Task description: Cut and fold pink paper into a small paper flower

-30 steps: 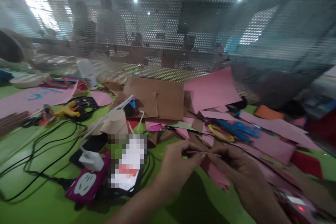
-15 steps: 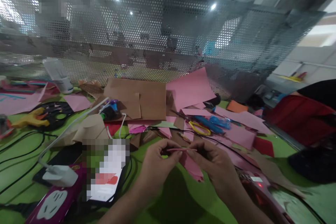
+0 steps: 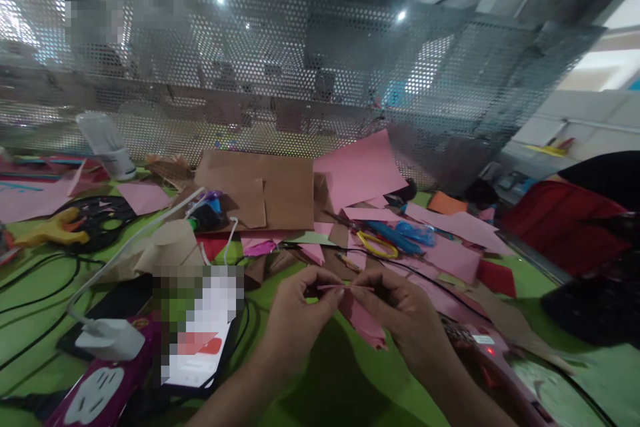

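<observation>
Between both hands is a piece of pink paper (image 3: 361, 317), its top edge seen nearly edge-on and a layered, ragged-ended part hanging below to the right. My left hand (image 3: 301, 312) pinches the left end of that edge between thumb and fingers. With thumb and fingers together, my right hand (image 3: 404, 312) grips the right end. The fingertips of the two hands almost meet, and they hide part of the paper. Beyond the hands lie yellow-handled scissors (image 3: 378, 245) and pink paper scraps (image 3: 313, 253).
A phone (image 3: 207, 333) lies left of my hands, beside a purple power strip (image 3: 95, 387) with a white charger (image 3: 111, 339). Brown cardboard (image 3: 235, 190) and a pink sheet (image 3: 360, 170) stand at the back. A pink glue gun (image 3: 505, 363) with a red light is at right.
The view has shifted slightly, so the table things sit a little further left. Both hands keep nearly the same pinch on the pink paper.
</observation>
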`<state>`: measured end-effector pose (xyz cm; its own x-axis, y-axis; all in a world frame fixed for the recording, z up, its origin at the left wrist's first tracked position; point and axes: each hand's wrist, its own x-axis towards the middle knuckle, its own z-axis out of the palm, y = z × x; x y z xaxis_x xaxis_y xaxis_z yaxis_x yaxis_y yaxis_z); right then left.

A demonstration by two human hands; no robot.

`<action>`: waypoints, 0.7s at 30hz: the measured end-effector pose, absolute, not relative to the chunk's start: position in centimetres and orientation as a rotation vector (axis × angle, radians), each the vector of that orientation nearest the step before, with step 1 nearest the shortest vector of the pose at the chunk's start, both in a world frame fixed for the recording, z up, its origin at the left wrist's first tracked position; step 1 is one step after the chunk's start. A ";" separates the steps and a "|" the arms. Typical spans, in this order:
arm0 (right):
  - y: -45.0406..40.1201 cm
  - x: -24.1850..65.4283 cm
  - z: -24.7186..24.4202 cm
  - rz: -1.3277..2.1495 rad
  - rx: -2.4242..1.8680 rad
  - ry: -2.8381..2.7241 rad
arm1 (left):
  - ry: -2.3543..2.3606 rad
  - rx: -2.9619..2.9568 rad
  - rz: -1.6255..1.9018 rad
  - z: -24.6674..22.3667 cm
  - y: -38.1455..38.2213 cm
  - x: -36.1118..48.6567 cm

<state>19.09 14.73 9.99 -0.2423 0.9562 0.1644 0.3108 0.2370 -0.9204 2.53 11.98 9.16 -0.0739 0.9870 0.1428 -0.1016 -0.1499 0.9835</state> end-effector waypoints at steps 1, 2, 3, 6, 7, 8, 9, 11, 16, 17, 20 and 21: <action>14.7 19.0 10.1 1.007 -1.179 -1.723 | 1.105 1.195 1.424 9.2 12.0 2.6; 14.7 19.0 10.1 0.994 -1.174 -1.738 | 1.108 1.186 1.431 9.2 11.9 2.6; 14.7 18.9 10.2 0.984 -1.169 -1.755 | 1.108 1.181 1.432 9.2 11.9 2.6; 14.6 18.8 10.4 0.954 -1.166 -1.798 | 1.112 1.202 1.418 9.0 12.0 2.7; 14.5 18.8 10.5 0.947 -1.171 -1.802 | 1.112 1.215 1.410 9.0 12.0 2.8; 14.5 18.8 10.5 0.948 -1.175 -1.801 | 1.114 1.224 1.403 8.9 12.1 2.8; 14.4 18.8 10.5 0.958 -1.178 -1.797 | 1.119 1.227 1.398 8.9 12.1 2.8; 14.3 18.9 10.5 0.991 -1.179 -1.783 | 1.132 1.220 1.393 8.9 12.1 2.7; 14.4 19.0 10.5 1.001 -1.182 -1.730 | 1.182 1.219 1.429 8.9 12.2 2.5; 14.4 18.9 10.5 1.003 -1.176 -1.730 | 1.185 1.224 1.434 8.9 12.2 2.4; 14.5 18.9 10.4 1.022 -1.171 -1.745 | 1.178 1.241 1.426 8.8 12.3 2.3; 14.5 18.9 10.4 1.022 -1.171 -1.748 | 1.175 1.243 1.417 8.7 12.3 2.3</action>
<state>18.92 14.46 10.40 -0.2704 0.9482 0.1668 0.3199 0.2519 -0.9133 2.32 12.27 8.73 -0.1028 0.9830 0.1521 -0.0321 -0.1561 0.9872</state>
